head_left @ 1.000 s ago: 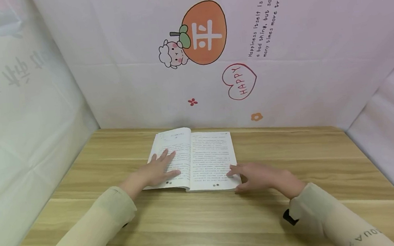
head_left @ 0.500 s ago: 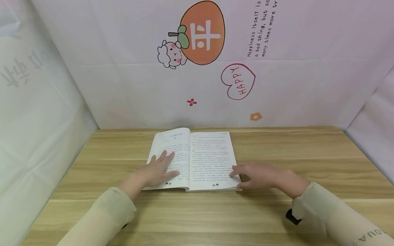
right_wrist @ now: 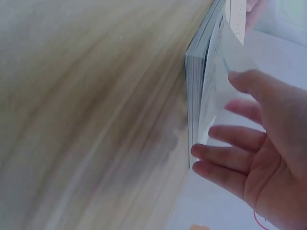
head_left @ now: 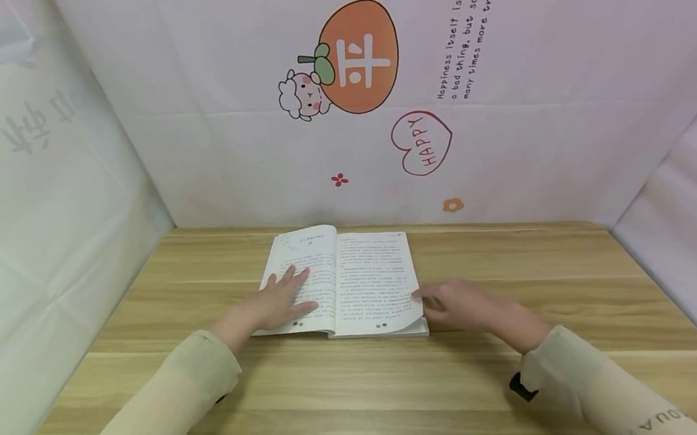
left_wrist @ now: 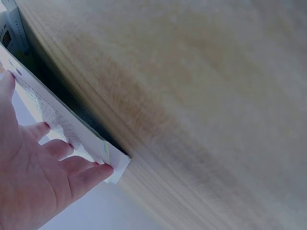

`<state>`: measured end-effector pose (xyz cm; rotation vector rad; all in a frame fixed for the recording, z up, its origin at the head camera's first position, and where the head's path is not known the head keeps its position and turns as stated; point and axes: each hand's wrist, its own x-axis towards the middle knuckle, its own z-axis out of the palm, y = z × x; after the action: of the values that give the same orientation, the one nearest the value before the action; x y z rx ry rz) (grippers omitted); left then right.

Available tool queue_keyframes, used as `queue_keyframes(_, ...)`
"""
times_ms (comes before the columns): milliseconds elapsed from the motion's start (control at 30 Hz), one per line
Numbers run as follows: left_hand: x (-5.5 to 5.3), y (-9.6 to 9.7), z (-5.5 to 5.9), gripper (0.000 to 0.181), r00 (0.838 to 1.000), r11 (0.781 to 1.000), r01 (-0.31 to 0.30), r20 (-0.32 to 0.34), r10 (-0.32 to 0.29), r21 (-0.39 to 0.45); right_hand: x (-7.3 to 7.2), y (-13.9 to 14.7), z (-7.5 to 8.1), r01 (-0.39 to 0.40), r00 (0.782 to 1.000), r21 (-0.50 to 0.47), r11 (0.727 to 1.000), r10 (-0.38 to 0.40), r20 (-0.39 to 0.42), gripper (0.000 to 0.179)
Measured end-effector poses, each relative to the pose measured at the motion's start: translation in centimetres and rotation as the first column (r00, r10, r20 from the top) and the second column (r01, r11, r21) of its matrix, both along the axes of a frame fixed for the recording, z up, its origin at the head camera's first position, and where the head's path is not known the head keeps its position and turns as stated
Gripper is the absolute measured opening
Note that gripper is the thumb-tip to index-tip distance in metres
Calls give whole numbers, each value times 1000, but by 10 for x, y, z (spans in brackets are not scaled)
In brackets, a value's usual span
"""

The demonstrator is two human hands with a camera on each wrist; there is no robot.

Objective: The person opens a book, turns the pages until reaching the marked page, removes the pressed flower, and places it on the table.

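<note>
An open paperback book (head_left: 367, 265) lies on the wooden table, with printed text on both pages. Across its left page rests my left hand (head_left: 276, 303), fingers spread; in the left wrist view the same fingers (left_wrist: 88, 177) lie on the paper near the outer edge. My right hand (head_left: 461, 303) is at the lower right corner, pinching the right-hand page (head_left: 406, 322), which curls up from the pages below. From the right wrist, the thumb (right_wrist: 249, 81) lies against the raised page, while the other fingers extend beside the page edges.
The wooden table (head_left: 344, 404) extends around the book. Behind it hangs a white printed cloth (head_left: 239, 165) with an orange fruit drawing, and pale cloth walls (head_left: 53, 229) stand at both sides. A dark band (head_left: 523, 387) shows at the right cuff.
My right hand has taken the corner of the right-hand page and raised it, exposing the pages beneath. The left hand stays in place on the left page.
</note>
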<state>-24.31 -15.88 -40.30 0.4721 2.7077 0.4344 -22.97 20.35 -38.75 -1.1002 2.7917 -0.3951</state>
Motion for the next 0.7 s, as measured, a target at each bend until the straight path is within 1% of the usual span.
queue_keyframes(100,0,0,0,82,1000,1000,0,-2,0,-4,1,-2,-1,58,998,-9,998,-58,-7,34)
queue_keyframes(200,0,0,0,82,1000,1000,-3,1,3,-10,1,-4,-1,81,996,-30,996,-82,-20,36)
queue_keyframes(367,1,0,1,80,1000,1000,-7,1,7,-13,3,-9,1,52,996,-67,996,-56,-63,45)
queue_keyframes(433,1,0,2,80,1000,1000,-9,0,9,-8,5,-13,2,61,996,-74,995,-66,-56,49)
queue_keyframes(533,2,1,4,80,1000,1000,-9,0,9,-1,7,-19,1,63,995,-82,995,-69,-71,54)
queue_keyframes(600,2,1,4,80,1000,1000,-7,-2,7,-2,8,-23,-1,42,996,-94,995,-49,-77,58)
queue_keyframes(667,2,1,4,81,1000,1000,-2,-5,2,-3,8,-26,-4,3,995,-107,994,-14,-94,61)
queue_keyframes(700,2,2,4,81,1000,1000,3,-8,-3,1,9,-27,-5,-12,996,-116,993,2,-88,63)
